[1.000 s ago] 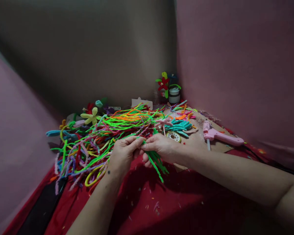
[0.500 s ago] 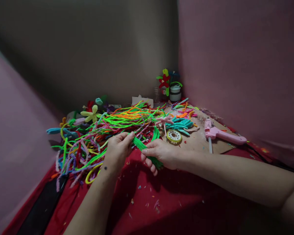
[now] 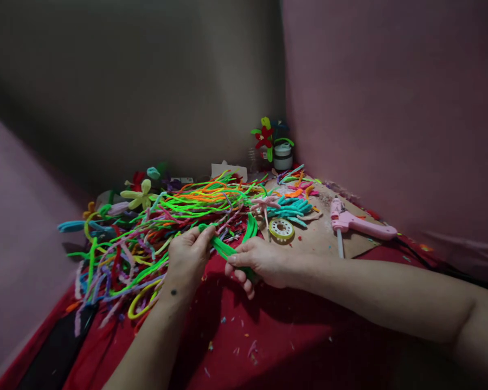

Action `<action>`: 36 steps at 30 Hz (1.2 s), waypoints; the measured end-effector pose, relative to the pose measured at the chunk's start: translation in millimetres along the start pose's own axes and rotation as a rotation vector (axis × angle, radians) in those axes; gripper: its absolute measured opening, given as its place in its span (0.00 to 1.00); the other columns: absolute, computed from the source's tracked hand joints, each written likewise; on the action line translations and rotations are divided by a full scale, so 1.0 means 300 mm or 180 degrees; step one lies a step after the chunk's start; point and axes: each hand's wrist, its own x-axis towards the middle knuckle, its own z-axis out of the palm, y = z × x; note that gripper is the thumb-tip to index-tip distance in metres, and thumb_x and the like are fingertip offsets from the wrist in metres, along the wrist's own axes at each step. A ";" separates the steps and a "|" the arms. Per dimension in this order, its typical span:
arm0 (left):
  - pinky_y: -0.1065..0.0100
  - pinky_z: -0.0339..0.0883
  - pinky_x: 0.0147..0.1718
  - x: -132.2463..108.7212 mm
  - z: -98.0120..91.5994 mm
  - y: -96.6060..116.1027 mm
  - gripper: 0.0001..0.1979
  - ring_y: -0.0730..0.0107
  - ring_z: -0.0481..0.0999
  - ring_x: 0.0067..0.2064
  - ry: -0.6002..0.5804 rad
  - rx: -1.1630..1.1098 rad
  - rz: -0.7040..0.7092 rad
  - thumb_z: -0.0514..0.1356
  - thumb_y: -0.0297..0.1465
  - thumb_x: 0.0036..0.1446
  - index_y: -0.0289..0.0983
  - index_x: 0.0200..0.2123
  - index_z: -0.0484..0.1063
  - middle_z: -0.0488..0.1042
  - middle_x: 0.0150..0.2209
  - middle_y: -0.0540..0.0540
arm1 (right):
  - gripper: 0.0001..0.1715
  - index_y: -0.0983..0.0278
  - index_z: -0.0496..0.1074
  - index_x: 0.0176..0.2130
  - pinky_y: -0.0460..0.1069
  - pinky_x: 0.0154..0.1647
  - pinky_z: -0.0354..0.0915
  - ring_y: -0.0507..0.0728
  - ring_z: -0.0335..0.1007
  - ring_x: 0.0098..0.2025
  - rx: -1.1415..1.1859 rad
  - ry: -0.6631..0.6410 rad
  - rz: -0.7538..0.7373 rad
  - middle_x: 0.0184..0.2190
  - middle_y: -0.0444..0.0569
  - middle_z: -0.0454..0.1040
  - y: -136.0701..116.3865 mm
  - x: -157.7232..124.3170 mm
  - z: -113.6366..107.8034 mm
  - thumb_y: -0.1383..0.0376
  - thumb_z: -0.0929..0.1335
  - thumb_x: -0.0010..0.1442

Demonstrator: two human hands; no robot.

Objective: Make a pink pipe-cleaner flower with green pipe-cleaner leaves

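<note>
Both of my hands hold a small bundle of dark green pipe cleaners (image 3: 223, 250) just above the red cloth (image 3: 268, 336). My left hand (image 3: 187, 257) pinches the bundle's upper left end with closed fingers. My right hand (image 3: 256, 260) is wrapped round its lower right part, fingers curled under. A loop of the green strands (image 3: 251, 225) sticks up behind my right hand. A big loose pile of many-coloured pipe cleaners (image 3: 158, 222) lies right behind and left of my hands.
A pink glue gun (image 3: 358, 225) lies on a brown cardboard sheet (image 3: 321, 238) at the right, beside a small tape roll (image 3: 281, 229) and teal pieces (image 3: 290, 208). A pipe-cleaner flower (image 3: 264, 135) and a white jar (image 3: 283, 157) stand in the far corner. Pink walls close in on both sides.
The green bundle has swung from hanging down under my right hand to lying slanted between both hands. My hands have drawn slightly apart, and the view has shifted a little.
</note>
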 end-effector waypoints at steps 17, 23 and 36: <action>0.78 0.47 0.13 -0.011 0.012 0.003 0.12 0.83 0.57 0.15 -0.0094 -0.0483 -0.0302 0.67 0.31 0.39 0.33 0.18 0.66 0.61 0.14 0.55 | 0.15 0.68 0.68 0.26 0.43 0.11 0.62 0.47 0.58 0.11 -0.0022 0.0159 -0.0049 0.12 0.39 0.62 -0.003 -0.006 0.008 0.70 0.59 0.60; 0.77 0.47 0.13 0.011 -0.021 0.008 0.11 0.84 0.52 0.14 -0.0413 -0.1017 -0.0150 0.66 0.32 0.41 0.35 0.21 0.66 0.56 0.14 0.59 | 0.15 0.69 0.68 0.25 0.42 0.10 0.60 0.46 0.57 0.10 -0.0069 0.0156 0.0015 0.11 0.39 0.62 0.005 -0.012 -0.001 0.69 0.60 0.61; 0.77 0.46 0.13 0.024 -0.043 0.006 0.09 0.85 0.51 0.14 -0.0785 -0.1263 -0.0137 0.65 0.31 0.44 0.35 0.25 0.67 0.55 0.14 0.59 | 0.14 0.69 0.68 0.26 0.42 0.11 0.60 0.47 0.57 0.10 -0.0081 0.0017 0.0129 0.11 0.38 0.61 -0.009 -0.020 -0.008 0.70 0.60 0.61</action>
